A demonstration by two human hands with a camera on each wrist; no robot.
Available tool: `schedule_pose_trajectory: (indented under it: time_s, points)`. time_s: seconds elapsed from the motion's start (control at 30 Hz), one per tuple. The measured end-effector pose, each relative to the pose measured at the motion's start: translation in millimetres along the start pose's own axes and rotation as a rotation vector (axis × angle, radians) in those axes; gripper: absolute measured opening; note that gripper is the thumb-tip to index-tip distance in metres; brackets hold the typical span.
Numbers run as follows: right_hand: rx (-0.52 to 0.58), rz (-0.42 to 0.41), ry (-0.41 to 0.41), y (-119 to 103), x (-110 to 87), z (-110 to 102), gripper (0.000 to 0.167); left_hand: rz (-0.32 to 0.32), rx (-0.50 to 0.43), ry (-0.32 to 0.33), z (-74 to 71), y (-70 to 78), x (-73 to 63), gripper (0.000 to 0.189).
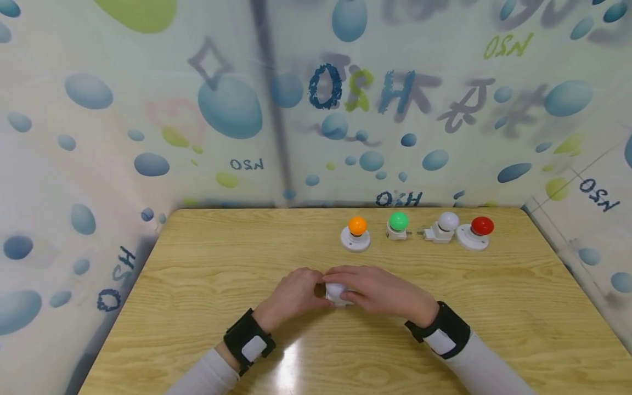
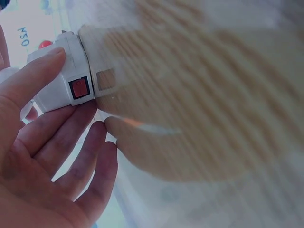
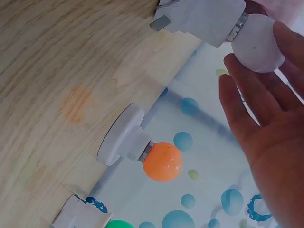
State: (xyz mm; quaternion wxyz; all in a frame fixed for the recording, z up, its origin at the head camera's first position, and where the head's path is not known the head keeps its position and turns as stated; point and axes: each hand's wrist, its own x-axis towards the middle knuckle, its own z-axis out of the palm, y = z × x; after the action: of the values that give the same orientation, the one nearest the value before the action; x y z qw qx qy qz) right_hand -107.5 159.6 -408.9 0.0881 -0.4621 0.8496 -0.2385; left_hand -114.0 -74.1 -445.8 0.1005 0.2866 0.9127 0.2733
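Observation:
Near the middle of the table, both hands meet at a white light bulb (image 3: 259, 45) in a white plug-in socket (image 2: 57, 78). My left hand (image 1: 295, 292) grips the socket between thumb and fingers, beside its red rocker switch (image 2: 79, 88). A metal plug prong (image 3: 160, 23) sticks out of the socket in the right wrist view. My right hand (image 1: 382, 288) pinches the round bulb with thumb and fingertips. A metal collar (image 3: 237, 27) shows between bulb and socket. From the head view, the fingers partly cover both parts.
Along the back of the wooden table (image 1: 237, 241) stand an orange bulb (image 1: 357, 225) on a round base, a green bulb (image 1: 398, 221), another white bulb (image 1: 448, 221) in a plug-in socket, and a red bulb (image 1: 482, 225) on a round base. A patterned curtain (image 1: 306, 137) rises behind.

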Motion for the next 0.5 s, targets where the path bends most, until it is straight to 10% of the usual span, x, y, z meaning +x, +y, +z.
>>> schedule_pose_trajectory:
  time_s: [0.5]
  points:
    - [-0.209,-0.024,0.24,-5,-1.7,13,0.04,0.002,0.009,0.03,1.1,1.2,0.2,0.029]
